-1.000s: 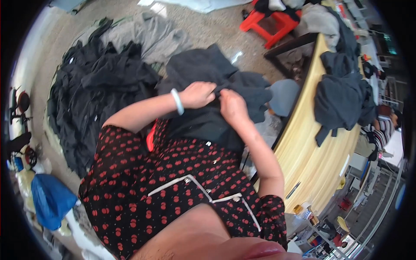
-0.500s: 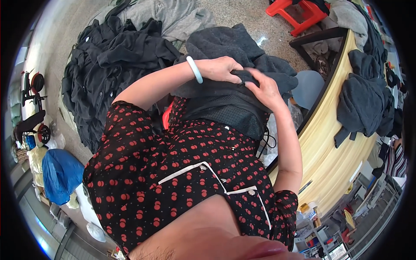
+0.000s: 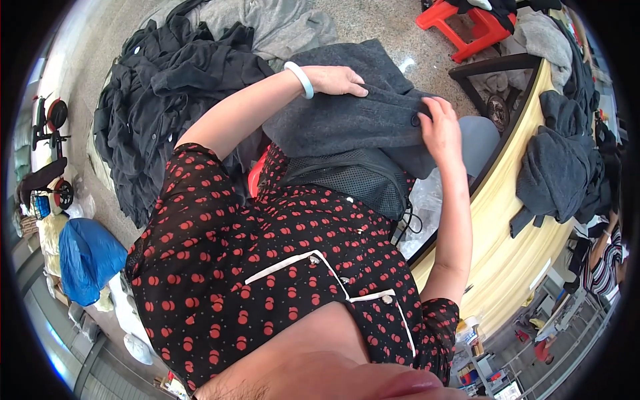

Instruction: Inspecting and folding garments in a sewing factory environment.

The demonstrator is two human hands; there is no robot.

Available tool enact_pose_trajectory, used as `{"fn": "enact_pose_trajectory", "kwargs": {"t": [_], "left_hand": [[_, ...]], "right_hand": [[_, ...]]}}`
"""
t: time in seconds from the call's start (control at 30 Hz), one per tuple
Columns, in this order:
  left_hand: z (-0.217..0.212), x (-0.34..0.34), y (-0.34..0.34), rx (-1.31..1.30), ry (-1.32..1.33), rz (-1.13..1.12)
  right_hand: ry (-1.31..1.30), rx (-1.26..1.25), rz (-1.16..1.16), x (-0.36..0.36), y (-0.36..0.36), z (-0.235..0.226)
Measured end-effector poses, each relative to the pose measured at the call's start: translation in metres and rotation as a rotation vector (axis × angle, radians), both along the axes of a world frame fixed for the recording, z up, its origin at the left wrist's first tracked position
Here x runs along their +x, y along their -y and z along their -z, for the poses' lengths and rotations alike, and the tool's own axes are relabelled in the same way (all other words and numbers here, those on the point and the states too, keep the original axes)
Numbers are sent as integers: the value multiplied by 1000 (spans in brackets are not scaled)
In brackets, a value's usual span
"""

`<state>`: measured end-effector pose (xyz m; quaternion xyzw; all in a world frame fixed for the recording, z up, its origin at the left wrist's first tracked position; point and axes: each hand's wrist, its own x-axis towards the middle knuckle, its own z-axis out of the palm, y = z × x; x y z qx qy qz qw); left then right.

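A dark grey knit garment (image 3: pixel 347 120) is spread across my lap. My left hand (image 3: pixel 339 81), wearing a pale bangle on the wrist, lies closed on the cloth's upper part, pinching a fold. At the garment's right side my right hand (image 3: pixel 443 133) grips the edge with its fingers over the top. A dark round button (image 3: pixel 415 120) shows just beside the right fingers. Beneath the garment, against my body, is a black mesh bag (image 3: pixel 353 172).
A large heap of dark buttoned garments (image 3: pixel 160 113) lies to the left, with grey cloth (image 3: pixel 280 30) behind it. On the right a pale yellow table (image 3: pixel 493 247) bears another dark garment (image 3: pixel 557 173). A red stool (image 3: pixel 460 27) stands beyond, and a blue bag (image 3: pixel 90 260) sits far left.
My hands have moved apart, the right one rightward and the left slightly up and left. The bunched garment now lies spread out between them, and its button has come into view.
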<state>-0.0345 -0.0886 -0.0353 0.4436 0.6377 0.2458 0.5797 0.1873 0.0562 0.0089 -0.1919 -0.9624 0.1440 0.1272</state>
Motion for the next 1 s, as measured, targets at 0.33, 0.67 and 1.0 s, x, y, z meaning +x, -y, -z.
{"fn": "enact_pose_trajectory", "kwargs": {"t": [0.33,0.67,1.0], "left_hand": [[-6,5,11,6,15,-76],[-22,-2,23,335,-344,156],[-10,27,30,312,-176,-163]], "right_hand": [[74,-175,-281,-26,67,6],[9,-130,-302,-28,77,7],[-92,-203,-251,-27,88,14]]}}
